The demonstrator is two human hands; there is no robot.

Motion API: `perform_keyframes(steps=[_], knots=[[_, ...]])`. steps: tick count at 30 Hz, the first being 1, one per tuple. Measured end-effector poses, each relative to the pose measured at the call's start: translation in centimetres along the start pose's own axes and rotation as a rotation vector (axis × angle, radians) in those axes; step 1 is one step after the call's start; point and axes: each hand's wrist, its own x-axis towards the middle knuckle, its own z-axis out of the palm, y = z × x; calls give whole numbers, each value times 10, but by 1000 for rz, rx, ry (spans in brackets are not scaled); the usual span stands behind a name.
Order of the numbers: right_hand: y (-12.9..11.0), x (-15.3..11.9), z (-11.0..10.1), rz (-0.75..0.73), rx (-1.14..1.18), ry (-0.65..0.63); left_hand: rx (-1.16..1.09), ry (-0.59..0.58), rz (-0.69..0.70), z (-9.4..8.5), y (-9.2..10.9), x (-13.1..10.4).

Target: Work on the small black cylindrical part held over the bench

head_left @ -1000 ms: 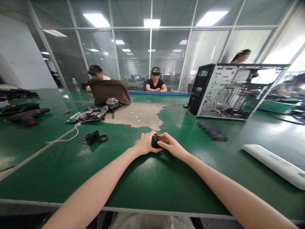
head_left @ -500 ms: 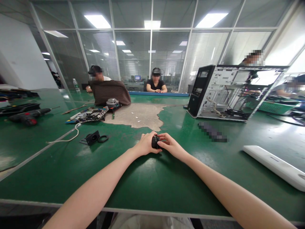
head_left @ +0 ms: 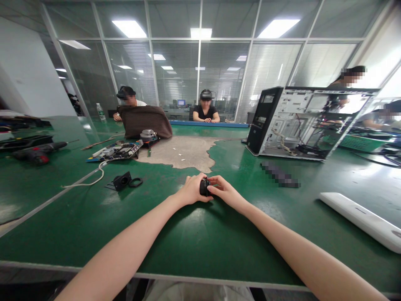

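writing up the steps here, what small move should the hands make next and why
Probably a gentle twist with the right hand while the left hand holds steady: the left is wrapped around the black part, and the right has its fingers at the side facing it. Whether it turns cannot be seen.
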Motion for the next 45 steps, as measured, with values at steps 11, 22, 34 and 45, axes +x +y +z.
perform_keyframes(steps=[11,22,34,45], knots=[[-1,1,3,-28,50,3,-1,-1,-23,1,0,0],[-6,-5,0,-51,72,-88,22,3,-2,2,-3,0],[-1,-3,0,-25,57,-62,37,5,11,3,-4,0],[3,-1,2,5,29,31,27,7,3,2,-2,1]])
